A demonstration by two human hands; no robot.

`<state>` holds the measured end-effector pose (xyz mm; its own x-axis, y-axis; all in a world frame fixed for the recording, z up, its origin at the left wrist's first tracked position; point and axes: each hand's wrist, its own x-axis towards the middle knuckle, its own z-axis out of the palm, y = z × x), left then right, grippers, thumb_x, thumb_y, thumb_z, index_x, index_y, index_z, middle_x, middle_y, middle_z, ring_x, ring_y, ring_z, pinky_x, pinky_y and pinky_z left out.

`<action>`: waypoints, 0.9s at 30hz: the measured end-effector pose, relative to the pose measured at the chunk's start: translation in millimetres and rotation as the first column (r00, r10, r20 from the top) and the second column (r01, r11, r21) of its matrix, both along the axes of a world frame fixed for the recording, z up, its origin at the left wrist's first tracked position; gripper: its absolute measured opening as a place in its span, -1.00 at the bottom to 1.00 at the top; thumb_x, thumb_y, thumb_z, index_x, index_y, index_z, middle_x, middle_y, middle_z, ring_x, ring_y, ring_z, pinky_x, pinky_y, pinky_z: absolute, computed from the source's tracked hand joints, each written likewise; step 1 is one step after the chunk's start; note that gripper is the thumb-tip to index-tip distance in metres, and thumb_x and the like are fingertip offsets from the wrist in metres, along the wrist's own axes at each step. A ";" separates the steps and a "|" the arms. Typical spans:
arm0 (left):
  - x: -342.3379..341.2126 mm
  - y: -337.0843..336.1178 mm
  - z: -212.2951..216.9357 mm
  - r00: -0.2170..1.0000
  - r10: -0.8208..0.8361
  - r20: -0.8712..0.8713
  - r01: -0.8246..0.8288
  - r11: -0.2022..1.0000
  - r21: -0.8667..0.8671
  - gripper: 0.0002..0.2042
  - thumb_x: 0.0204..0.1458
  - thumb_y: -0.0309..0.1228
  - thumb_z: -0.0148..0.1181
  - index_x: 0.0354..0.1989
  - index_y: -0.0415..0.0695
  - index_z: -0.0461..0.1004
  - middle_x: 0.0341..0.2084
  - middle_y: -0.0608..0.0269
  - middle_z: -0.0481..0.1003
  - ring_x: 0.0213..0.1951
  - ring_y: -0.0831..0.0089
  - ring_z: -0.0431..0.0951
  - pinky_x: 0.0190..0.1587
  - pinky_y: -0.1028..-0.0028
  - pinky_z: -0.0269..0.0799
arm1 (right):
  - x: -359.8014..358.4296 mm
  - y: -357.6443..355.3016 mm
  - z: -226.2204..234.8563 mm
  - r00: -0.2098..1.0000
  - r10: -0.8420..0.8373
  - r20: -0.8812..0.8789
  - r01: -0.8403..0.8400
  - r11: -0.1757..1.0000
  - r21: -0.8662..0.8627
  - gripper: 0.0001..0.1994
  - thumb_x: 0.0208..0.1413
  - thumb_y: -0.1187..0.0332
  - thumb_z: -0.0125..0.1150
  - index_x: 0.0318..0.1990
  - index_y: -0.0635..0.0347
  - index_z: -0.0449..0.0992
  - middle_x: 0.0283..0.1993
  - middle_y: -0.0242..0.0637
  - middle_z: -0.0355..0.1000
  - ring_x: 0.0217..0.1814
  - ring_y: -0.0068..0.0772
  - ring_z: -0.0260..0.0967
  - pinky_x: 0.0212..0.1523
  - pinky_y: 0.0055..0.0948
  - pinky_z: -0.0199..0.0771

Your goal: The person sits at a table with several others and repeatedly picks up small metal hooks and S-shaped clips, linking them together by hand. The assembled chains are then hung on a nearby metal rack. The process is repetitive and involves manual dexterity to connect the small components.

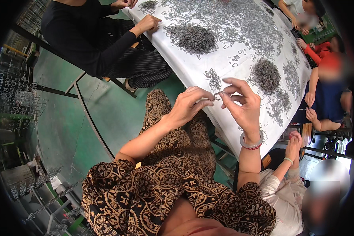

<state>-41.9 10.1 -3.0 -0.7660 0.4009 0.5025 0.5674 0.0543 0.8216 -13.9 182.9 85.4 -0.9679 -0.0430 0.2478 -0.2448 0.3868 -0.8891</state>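
Observation:
Just over the near edge of the table, my left hand (190,104) and my right hand (244,105) meet fingertip to fingertip. Both pinch a small bent metal wire piece (218,94) between thumb and forefinger; its exact shape is too small to make out. My right hand's other fingers are raised and curled. Right behind my fingertips lies a small cluster of wire pieces (213,78) on the white table covering (232,72). A dense dark heap of wire pieces (266,74) sits to the right, and a larger heap (191,38) farther back at left.
Loose wire pieces (247,19) spread widely across the far table. A person in black (86,47) sits at the left; others work along the right side, one in a pale top (281,200) close by my right arm. Hanging metal parts (17,98) stand at far left.

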 end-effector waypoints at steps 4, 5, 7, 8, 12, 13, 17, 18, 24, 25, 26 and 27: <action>-23.1 -5.8 -23.4 0.980 0.084 0.178 -0.099 0.992 0.078 -0.67 -0.01 -0.59 0.21 -0.01 -0.23 0.47 -0.12 0.13 0.55 -0.06 0.31 0.55 0.01 0.39 0.43 | 7.6 3.3 -0.7 0.997 -0.071 -0.020 0.071 0.997 0.004 -0.93 -0.03 0.67 0.30 -0.36 0.44 0.54 -0.38 -0.20 0.53 -0.40 -0.46 0.54 -0.42 -0.61 0.56; -42.9 -8.0 -31.6 0.981 0.162 0.106 -0.155 0.985 -0.069 -0.74 -0.01 -0.58 0.19 -0.11 -0.18 0.54 -0.12 0.13 0.54 -0.10 0.23 0.55 -0.02 0.34 0.45 | 7.7 2.3 -1.3 0.997 -0.080 -0.022 0.079 0.996 -0.041 -0.93 -0.03 0.67 0.29 -0.35 0.44 0.55 -0.39 -0.20 0.54 -0.41 -0.47 0.54 -0.41 -0.60 0.57; -99.2 -3.3 -50.5 0.975 0.182 -0.129 -0.215 0.916 -0.338 -0.80 -0.04 -0.54 0.22 -0.21 -0.13 0.59 -0.19 0.15 0.53 -0.15 0.17 0.52 -0.08 0.29 0.45 | 9.9 1.8 -0.5 0.997 -0.074 0.033 0.076 0.995 -0.061 -0.92 -0.02 0.67 0.29 -0.34 0.43 0.56 -0.38 -0.21 0.54 -0.41 -0.48 0.54 -0.38 -0.60 0.56; -125.6 1.6 -59.5 0.954 0.156 -0.258 -0.255 0.874 -0.414 -0.82 -0.05 -0.51 0.22 -0.24 -0.10 0.59 -0.24 0.16 0.50 -0.16 0.17 0.49 -0.10 0.29 0.45 | 9.5 0.7 -0.7 0.997 -0.070 0.031 0.071 0.997 -0.042 -0.92 -0.02 0.67 0.28 -0.32 0.42 0.57 -0.37 -0.22 0.54 -0.40 -0.48 0.54 -0.36 -0.60 0.56; -195.2 13.0 -88.2 0.862 -0.057 -0.504 -0.298 0.747 -0.594 -0.85 -0.05 -0.43 0.13 -0.34 -0.04 0.61 -0.32 0.22 0.37 -0.14 0.27 0.39 -0.14 0.37 0.41 | 7.2 -3.3 -2.4 1.000 -0.017 0.003 0.017 0.996 -0.085 -0.90 0.01 0.64 0.26 -0.29 0.37 0.59 -0.36 -0.23 0.55 -0.35 -0.49 0.55 -0.34 -0.60 0.55; -202.1 13.8 -91.6 0.849 -0.106 -0.517 -0.288 0.728 -0.622 -0.85 -0.06 -0.44 0.12 -0.33 -0.05 0.59 -0.31 0.21 0.37 -0.13 0.27 0.38 -0.13 0.35 0.41 | 7.8 -3.7 -2.7 1.000 -0.008 -0.015 0.007 0.999 -0.044 -0.89 0.01 0.64 0.26 -0.28 0.37 0.59 -0.35 -0.23 0.55 -0.35 -0.50 0.54 -0.34 -0.60 0.55; -202.9 17.0 -88.9 0.802 -0.147 -0.579 -0.303 0.734 -0.607 -0.84 -0.05 -0.47 0.13 -0.27 -0.06 0.52 -0.32 0.19 0.37 -0.14 0.21 0.38 -0.14 0.30 0.39 | 8.5 -4.5 -7.0 0.999 0.014 -0.052 -0.014 1.000 -0.016 -0.87 -0.01 0.62 0.26 -0.27 0.34 0.60 -0.34 -0.22 0.55 -0.37 -0.51 0.52 -0.33 -0.58 0.52; -198.6 18.1 -87.2 0.809 -0.124 -0.575 -0.304 0.748 -0.590 -0.84 -0.04 -0.48 0.13 -0.25 -0.06 0.50 -0.32 0.19 0.36 -0.14 0.19 0.38 -0.14 0.29 0.39 | 9.0 -5.5 -9.8 0.998 -0.002 -0.064 -0.001 0.999 -0.037 -0.87 -0.01 0.62 0.26 -0.27 0.32 0.60 -0.35 -0.24 0.55 -0.38 -0.50 0.51 -0.33 -0.57 0.51; -172.2 24.4 -64.2 0.910 0.172 -0.378 -0.319 0.872 -0.371 -0.88 0.11 -0.53 0.04 -0.20 -0.11 0.45 -0.35 0.10 0.39 -0.32 0.09 0.45 -0.29 0.20 0.39 | 11.9 -10.2 -26.3 0.991 -0.031 -0.127 0.030 0.999 -0.011 -0.87 -0.01 0.62 0.26 -0.27 0.32 0.60 -0.35 -0.24 0.55 -0.38 -0.50 0.51 -0.34 -0.58 0.52; -165.9 25.0 -58.9 0.923 0.203 -0.326 -0.315 0.885 -0.342 -0.88 0.13 -0.53 0.03 -0.18 -0.12 0.44 -0.36 0.10 0.40 -0.36 0.08 0.46 -0.32 0.19 0.40 | 12.8 -10.8 -28.5 0.991 -0.032 -0.132 0.030 0.999 -0.016 -0.88 -0.01 0.62 0.26 -0.27 0.33 0.59 -0.35 -0.23 0.55 -0.38 -0.51 0.51 -0.35 -0.58 0.52; -158.1 25.5 -53.3 0.920 0.197 -0.340 -0.289 0.925 -0.246 -0.88 0.15 -0.56 0.01 -0.17 -0.15 0.42 -0.35 0.06 0.42 -0.44 0.11 0.48 -0.37 0.23 0.40 | 14.8 -11.5 -30.9 0.992 -0.042 -0.119 0.041 0.999 -0.010 -0.88 0.00 0.62 0.25 -0.28 0.33 0.60 -0.34 -0.24 0.55 -0.37 -0.53 0.51 -0.34 -0.59 0.54; -149.3 26.1 -47.2 0.952 0.204 -0.230 -0.258 0.936 -0.239 -0.88 0.16 -0.57 0.01 -0.17 -0.16 0.42 -0.36 0.08 0.43 -0.46 0.17 0.48 -0.38 0.27 0.41 | 16.3 -12.0 -32.9 0.992 -0.055 -0.111 0.053 0.998 -0.022 -0.88 0.01 0.62 0.25 -0.27 0.34 0.60 -0.34 -0.25 0.55 -0.36 -0.53 0.52 -0.34 -0.59 0.54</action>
